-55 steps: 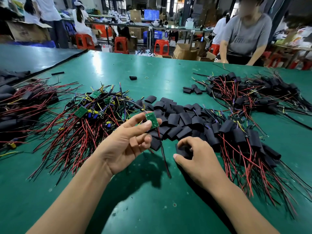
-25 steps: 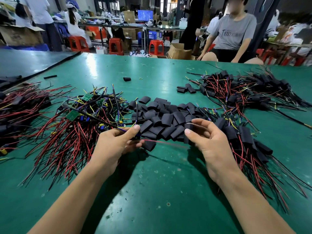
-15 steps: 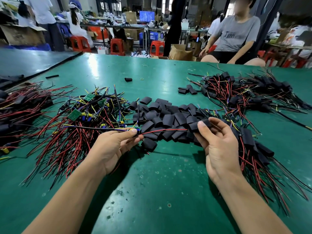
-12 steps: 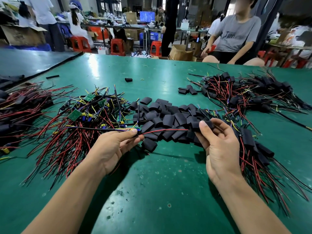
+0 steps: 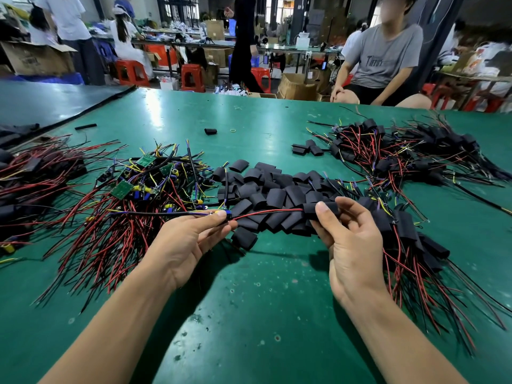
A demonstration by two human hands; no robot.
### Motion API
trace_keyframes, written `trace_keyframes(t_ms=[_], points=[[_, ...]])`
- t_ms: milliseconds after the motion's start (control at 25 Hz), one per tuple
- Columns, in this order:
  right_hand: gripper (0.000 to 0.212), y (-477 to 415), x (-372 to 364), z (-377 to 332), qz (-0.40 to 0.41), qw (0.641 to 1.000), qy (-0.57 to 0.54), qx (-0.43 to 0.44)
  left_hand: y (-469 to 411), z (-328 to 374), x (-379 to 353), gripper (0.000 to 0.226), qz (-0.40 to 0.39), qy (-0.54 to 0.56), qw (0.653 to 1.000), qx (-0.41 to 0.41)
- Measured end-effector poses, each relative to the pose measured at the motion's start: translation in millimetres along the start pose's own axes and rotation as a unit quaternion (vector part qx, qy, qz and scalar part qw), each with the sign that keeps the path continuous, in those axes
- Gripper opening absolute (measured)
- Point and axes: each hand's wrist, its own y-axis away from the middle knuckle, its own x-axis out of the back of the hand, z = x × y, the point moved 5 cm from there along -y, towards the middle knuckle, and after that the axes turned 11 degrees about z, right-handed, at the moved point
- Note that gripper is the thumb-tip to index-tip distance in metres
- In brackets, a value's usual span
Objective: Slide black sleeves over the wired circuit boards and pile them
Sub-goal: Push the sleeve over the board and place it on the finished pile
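My left hand point(image 5: 191, 242) pinches a small wired circuit board point(image 5: 221, 213) between thumb and fingers; its red and black wires point(image 5: 266, 213) run right into a black sleeve point(image 5: 322, 209). My right hand point(image 5: 349, 242) pinches that sleeve with thumb and fingertips. Both are held just above a heap of loose black sleeves point(image 5: 266, 195). Bare green boards with red wires point(image 5: 133, 189) lie piled to the left. Sleeved boards point(image 5: 410, 234) are piled to the right.
The green table point(image 5: 249, 314) carries another sleeved pile point(image 5: 401, 153) at the back right and a dark wire pile point(image 5: 30, 173) at the far left. A stray sleeve point(image 5: 210, 131) lies mid-table. A seated person point(image 5: 385, 56) is across the table.
My left hand turned the board flat and my right hand picked a sleeve from the heap. The wires went into the sleeve, which has since slid a little leftward along them.
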Motion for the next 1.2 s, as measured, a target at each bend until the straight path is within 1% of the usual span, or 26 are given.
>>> trace_keyframes(t_ms=[120, 280, 400, 560, 600, 720, 880, 1000, 1080, 1200], points=[[0.048, 6.8, -3.2, 4.8, -0.008, 1.0, -0.005, -0.015, 8.5, -6.9, -9.9, 0.039, -0.026, -0.011, 1.0, 0.007], [0.058, 12.7, -9.6, 6.4, -0.03, 0.998, -0.039, -0.043, 21.3, -15.1, -22.0, 0.032, -0.066, 0.016, 0.996, 0.058], [0.063, 15.2, -13.8, 4.7, -0.045, 0.995, -0.071, -0.06, 29.3, -15.0, -28.2, 0.029, -0.082, 0.032, 0.993, 0.074], [0.062, 23.1, -18.9, 6.0, -0.067, 0.993, -0.07, -0.064, 37.9, -17.8, -35.6, 0.037, -0.095, 0.035, 0.993, 0.058], [0.063, 24.7, -19.4, 6.4, -0.07, 0.993, -0.065, -0.064, 39.7, -18.5, -37.1, 0.035, -0.099, 0.033, 0.993, 0.054], [0.069, 27.3, -21.4, 6.1, -0.079, 0.993, -0.057, -0.064, 42.3, -20.5, -40.6, 0.02, -0.1, 0.018, 0.993, 0.054], [0.071, 29.3, -23.7, 4.9, -0.097, 0.992, -0.045, -0.061, 41.3, -21.6, -40.2, 0.009, -0.077, 0.028, 0.994, 0.076], [0.076, 31.3, -25.1, 1.6, -0.103, 0.993, -0.03, -0.044, 41.6, -24.2, -39.4, 0.012, -0.082, 0.012, 0.993, 0.08], [0.077, 33.2, -26.0, 1.0, -0.108, 0.993, -0.027, -0.039, 42.5, -27.7, -41.1, 0.017, -0.104, -0.028, 0.992, 0.066], [0.079, 36.6, -26.8, 5.2, -0.122, 0.991, -0.029, -0.053, 42.2, -28.6, -41.7, 0.015, -0.113, -0.049, 0.992, 0.037]])
